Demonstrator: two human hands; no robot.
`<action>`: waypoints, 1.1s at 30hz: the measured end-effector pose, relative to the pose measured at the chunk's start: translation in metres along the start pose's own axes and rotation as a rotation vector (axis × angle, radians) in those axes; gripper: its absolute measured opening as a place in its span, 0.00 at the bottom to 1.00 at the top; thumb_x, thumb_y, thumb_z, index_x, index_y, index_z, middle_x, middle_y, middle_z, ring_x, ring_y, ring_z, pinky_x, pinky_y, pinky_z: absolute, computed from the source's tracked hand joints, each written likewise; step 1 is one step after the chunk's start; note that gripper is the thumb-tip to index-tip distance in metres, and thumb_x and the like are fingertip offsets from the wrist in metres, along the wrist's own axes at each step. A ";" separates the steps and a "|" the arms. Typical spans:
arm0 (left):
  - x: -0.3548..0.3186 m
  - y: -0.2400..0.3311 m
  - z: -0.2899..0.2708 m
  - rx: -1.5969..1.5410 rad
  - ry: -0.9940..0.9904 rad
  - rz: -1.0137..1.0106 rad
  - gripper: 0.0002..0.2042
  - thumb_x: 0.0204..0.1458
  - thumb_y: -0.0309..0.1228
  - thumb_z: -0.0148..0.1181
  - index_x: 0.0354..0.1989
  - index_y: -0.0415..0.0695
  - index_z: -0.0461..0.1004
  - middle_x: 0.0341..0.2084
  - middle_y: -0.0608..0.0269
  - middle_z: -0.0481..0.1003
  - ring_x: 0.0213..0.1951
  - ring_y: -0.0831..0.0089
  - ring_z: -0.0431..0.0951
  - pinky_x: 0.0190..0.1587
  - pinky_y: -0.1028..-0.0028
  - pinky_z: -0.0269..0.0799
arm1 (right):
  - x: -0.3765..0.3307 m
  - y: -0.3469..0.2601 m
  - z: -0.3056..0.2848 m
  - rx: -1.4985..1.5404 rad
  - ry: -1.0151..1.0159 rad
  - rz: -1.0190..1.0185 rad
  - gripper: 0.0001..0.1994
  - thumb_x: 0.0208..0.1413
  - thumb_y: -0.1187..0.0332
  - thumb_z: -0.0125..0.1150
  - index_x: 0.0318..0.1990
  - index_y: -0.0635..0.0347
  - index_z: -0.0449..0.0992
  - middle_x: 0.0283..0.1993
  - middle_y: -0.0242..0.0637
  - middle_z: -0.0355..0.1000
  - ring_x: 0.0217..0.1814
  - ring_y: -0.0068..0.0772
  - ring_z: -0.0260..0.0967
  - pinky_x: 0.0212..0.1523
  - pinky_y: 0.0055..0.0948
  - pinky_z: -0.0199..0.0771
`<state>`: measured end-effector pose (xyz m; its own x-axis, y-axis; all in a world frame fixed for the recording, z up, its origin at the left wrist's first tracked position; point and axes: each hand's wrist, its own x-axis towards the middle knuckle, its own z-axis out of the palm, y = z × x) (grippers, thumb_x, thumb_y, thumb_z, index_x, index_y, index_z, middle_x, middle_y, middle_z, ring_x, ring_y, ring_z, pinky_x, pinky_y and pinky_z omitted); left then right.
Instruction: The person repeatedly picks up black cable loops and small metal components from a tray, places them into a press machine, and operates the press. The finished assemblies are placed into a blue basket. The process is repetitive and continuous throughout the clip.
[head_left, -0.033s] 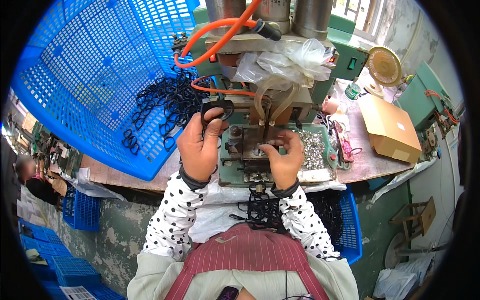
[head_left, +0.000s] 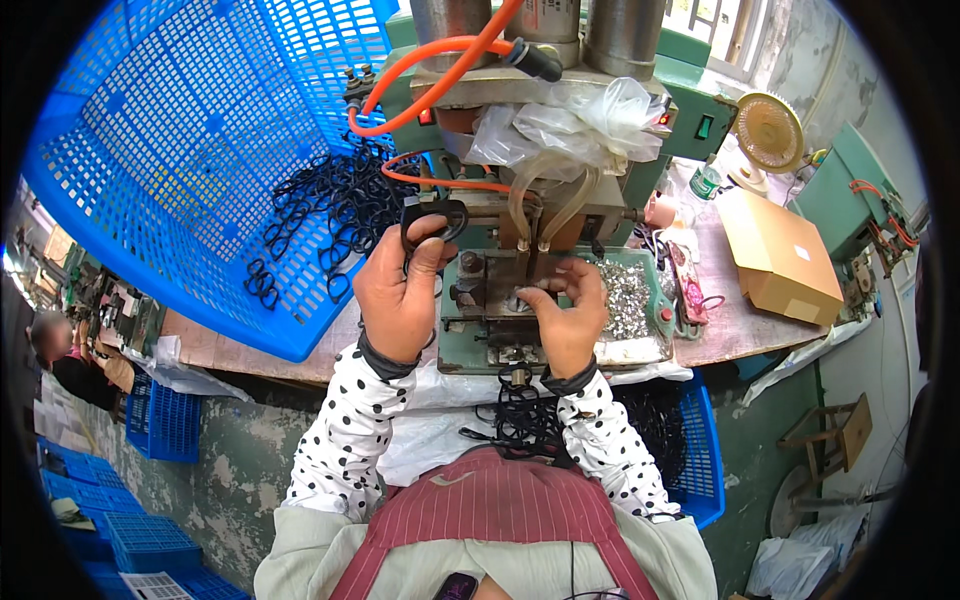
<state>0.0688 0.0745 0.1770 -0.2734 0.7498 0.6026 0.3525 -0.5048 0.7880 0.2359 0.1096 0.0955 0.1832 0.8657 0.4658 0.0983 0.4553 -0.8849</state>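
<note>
My left hand [head_left: 400, 290] is raised left of the press head, thumb and fingers pinching a black looped strap [head_left: 457, 220]. My right hand [head_left: 572, 310] is at the work spot of the green press [head_left: 462, 345], under its narrow punch [head_left: 534, 255]. Its thumb and fingertips are drawn together over the metal die [head_left: 508, 297]; whatever they pinch is too small to make out. Beside that hand, a heap of small shiny metal pieces [head_left: 625, 300] fills the tray on the right of the press base.
A large blue crate [head_left: 180, 290] with black looped straps [head_left: 345, 200] leans at the left. More black straps [head_left: 525, 415] hang before my lap, near another blue crate [head_left: 703, 450]. To the right stand a cardboard box [head_left: 780, 255] and a small fan [head_left: 768, 132]. Orange hoses [head_left: 440, 88] cross above.
</note>
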 end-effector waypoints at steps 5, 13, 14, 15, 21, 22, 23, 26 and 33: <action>0.000 -0.001 -0.004 0.010 -0.015 0.027 0.09 0.62 0.27 0.53 0.45 0.35 0.74 0.34 0.58 0.78 0.34 0.75 0.79 0.38 0.77 0.73 | 0.003 -0.004 0.002 -0.072 -0.010 -0.162 0.25 0.40 0.82 0.71 0.47 0.68 0.67 0.40 0.40 0.71 0.36 0.31 0.77 0.39 0.26 0.74; -0.037 -0.017 0.009 0.218 -0.322 0.658 0.14 0.51 0.21 0.56 0.47 0.41 0.73 0.37 0.56 0.78 0.38 0.58 0.76 0.47 0.59 0.70 | -0.001 0.023 0.014 0.085 0.126 -0.141 0.20 0.42 0.78 0.71 0.45 0.64 0.70 0.38 0.40 0.69 0.39 0.35 0.71 0.41 0.31 0.72; -0.050 -0.022 0.017 0.184 -0.347 0.742 0.22 0.39 0.18 0.61 0.48 0.42 0.75 0.45 0.57 0.77 0.43 0.61 0.78 0.50 0.59 0.70 | 0.005 0.016 0.006 -0.041 0.070 -0.223 0.20 0.42 0.76 0.71 0.44 0.63 0.71 0.38 0.40 0.70 0.39 0.37 0.71 0.42 0.32 0.71; -0.059 -0.026 0.023 0.185 -0.433 0.788 0.22 0.41 0.19 0.59 0.50 0.41 0.74 0.47 0.55 0.76 0.48 0.61 0.77 0.53 0.59 0.70 | 0.014 0.010 -0.009 -0.167 0.017 -0.304 0.19 0.42 0.74 0.71 0.43 0.62 0.72 0.38 0.41 0.71 0.39 0.39 0.71 0.43 0.34 0.70; -0.063 -0.042 0.037 0.117 -0.632 0.731 0.23 0.42 0.19 0.58 0.52 0.39 0.72 0.52 0.52 0.72 0.49 0.56 0.75 0.56 0.57 0.70 | 0.051 0.098 -0.128 -0.920 0.085 -0.124 0.12 0.47 0.71 0.67 0.41 0.58 0.77 0.34 0.37 0.77 0.37 0.41 0.72 0.39 0.38 0.69; -0.063 -0.043 0.037 0.114 -0.637 0.731 0.24 0.42 0.19 0.58 0.52 0.39 0.72 0.53 0.52 0.72 0.50 0.56 0.75 0.56 0.57 0.70 | 0.047 0.110 -0.146 -0.943 -0.065 -0.017 0.10 0.48 0.72 0.65 0.40 0.58 0.77 0.32 0.38 0.77 0.35 0.41 0.73 0.37 0.39 0.70; -0.062 -0.045 0.036 0.113 -0.642 0.733 0.24 0.41 0.19 0.58 0.52 0.39 0.72 0.54 0.52 0.71 0.50 0.56 0.75 0.56 0.57 0.70 | 0.043 0.107 -0.148 -0.738 -0.043 0.029 0.10 0.48 0.71 0.66 0.40 0.58 0.77 0.31 0.39 0.77 0.33 0.43 0.74 0.35 0.40 0.72; -0.062 -0.045 0.034 0.116 -0.636 0.729 0.23 0.41 0.19 0.58 0.51 0.39 0.72 0.54 0.53 0.71 0.50 0.55 0.74 0.56 0.57 0.70 | 0.032 0.074 -0.156 -0.928 -0.140 0.038 0.14 0.47 0.63 0.69 0.37 0.62 0.76 0.31 0.47 0.77 0.33 0.52 0.75 0.35 0.44 0.74; -0.067 -0.044 0.038 0.099 -0.603 0.704 0.22 0.43 0.16 0.55 0.51 0.39 0.73 0.53 0.51 0.73 0.52 0.57 0.75 0.57 0.54 0.69 | 0.026 0.114 -0.140 -0.857 -0.159 0.046 0.10 0.51 0.65 0.65 0.34 0.63 0.75 0.31 0.48 0.76 0.32 0.49 0.75 0.33 0.41 0.73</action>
<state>0.1053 0.0629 0.0973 0.5338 0.3939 0.7483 0.3427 -0.9097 0.2345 0.3892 0.1551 0.0067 0.0725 0.9271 0.3677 0.8082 0.1614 -0.5664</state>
